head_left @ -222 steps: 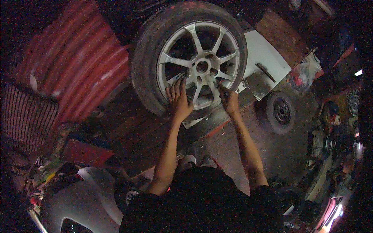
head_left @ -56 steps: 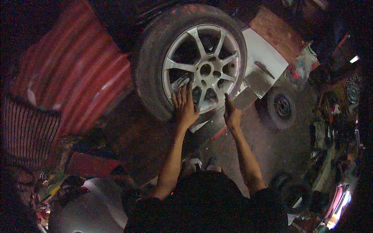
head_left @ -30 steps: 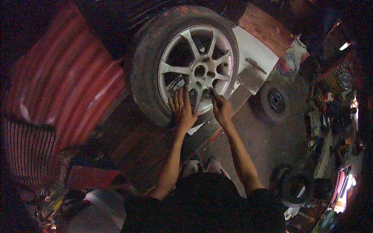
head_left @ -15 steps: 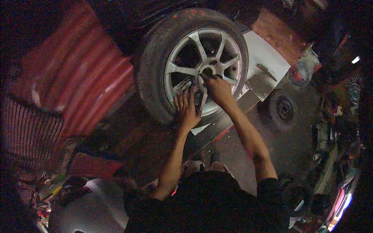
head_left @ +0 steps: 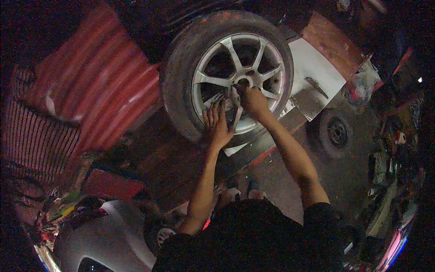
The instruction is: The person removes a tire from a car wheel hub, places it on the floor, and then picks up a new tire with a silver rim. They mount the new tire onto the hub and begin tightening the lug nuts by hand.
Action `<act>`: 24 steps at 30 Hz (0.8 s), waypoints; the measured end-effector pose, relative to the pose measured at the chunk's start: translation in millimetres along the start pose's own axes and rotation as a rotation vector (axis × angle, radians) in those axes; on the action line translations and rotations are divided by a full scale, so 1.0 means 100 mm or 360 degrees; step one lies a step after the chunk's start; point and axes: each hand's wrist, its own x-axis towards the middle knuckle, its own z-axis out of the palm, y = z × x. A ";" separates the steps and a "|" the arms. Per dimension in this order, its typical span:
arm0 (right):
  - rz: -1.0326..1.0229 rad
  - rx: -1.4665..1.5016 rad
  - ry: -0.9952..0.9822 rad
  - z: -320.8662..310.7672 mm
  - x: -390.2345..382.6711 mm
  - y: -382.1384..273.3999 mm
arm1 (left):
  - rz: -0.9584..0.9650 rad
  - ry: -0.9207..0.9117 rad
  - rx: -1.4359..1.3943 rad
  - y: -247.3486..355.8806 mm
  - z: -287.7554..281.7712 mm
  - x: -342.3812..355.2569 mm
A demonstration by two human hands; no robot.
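Note:
A large car wheel (head_left: 234, 51) with a silver spoked rim stands in front of me, its black tyre (head_left: 177, 86) around it. My left hand (head_left: 219, 127) lies on the lower left of the rim, fingers stretched out over a spoke. Close to the centre hole, my right hand (head_left: 254, 105) is closed, its knuckles up and its fingertips hidden. What it holds, if anything, cannot be made out in the dim light.
Red corrugated sheet (head_left: 104, 81) leans at the left above a ribbed dark grille (head_left: 36, 140). White and brown boards (head_left: 317, 68) lie right of the wheel. A smaller wheel (head_left: 334, 133) is on the floor. A silver car body panel (head_left: 108, 235) sits lower left.
The whole view has shifted slightly. My right hand has turned a little at the hub, its fingers more tightly curled. My left hand stays on the rim.

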 end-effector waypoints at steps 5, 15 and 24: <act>-0.0183 0.0073 -0.0095 -0.01 0.01 0.28 | -0.0011 0.0069 -0.0011 -0.03 0.06 -0.04; 0.0041 0.0148 -0.0135 0.03 0.00 0.17 | -0.0020 0.0047 0.0039 0.01 0.01 -0.02; 0.0146 0.0149 0.0177 0.24 -0.13 0.02 | 0.0006 0.0012 0.0020 -0.07 0.08 0.00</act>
